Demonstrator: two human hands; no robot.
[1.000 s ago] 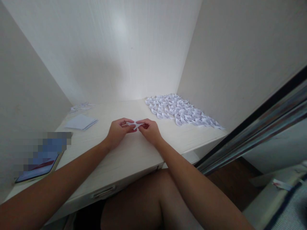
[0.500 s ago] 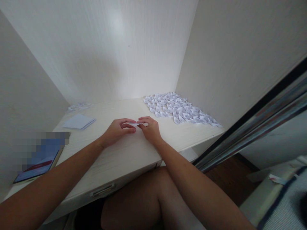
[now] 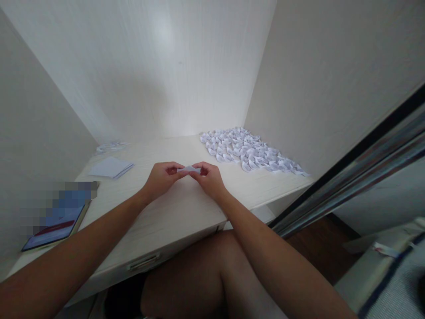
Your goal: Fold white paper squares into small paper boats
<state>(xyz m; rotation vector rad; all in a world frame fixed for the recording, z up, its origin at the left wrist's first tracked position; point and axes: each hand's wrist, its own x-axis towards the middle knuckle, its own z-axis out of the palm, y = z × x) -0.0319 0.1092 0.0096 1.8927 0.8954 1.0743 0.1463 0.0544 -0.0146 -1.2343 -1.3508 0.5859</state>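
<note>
A small folded piece of white paper (image 3: 190, 169) is held just over the desk, stretched between both hands. My left hand (image 3: 163, 178) pinches its left end, with the thumb in front and the fingers curled behind. On the other end, my right hand (image 3: 209, 177) grips in the same way, its thumb close to the left thumb. The paper's middle rises to a low peak between the fingers; its ends are hidden by them. To the left lies a stack of flat white paper sheets (image 3: 111, 167). Many small folded paper pieces (image 3: 247, 148) cover the desk's back right.
A tablet (image 3: 61, 221), partly blurred out, rests at the desk's left edge. Thin white strips (image 3: 111, 147) lie in the back left corner. Walls enclose the white desk (image 3: 166, 230) at the back and sides. My legs are under its drawer front (image 3: 146, 262).
My fingers have closed in from a looser, more spread hold to a firm pinch at both ends of the paper. More of the paper's middle now shows as a peak.
</note>
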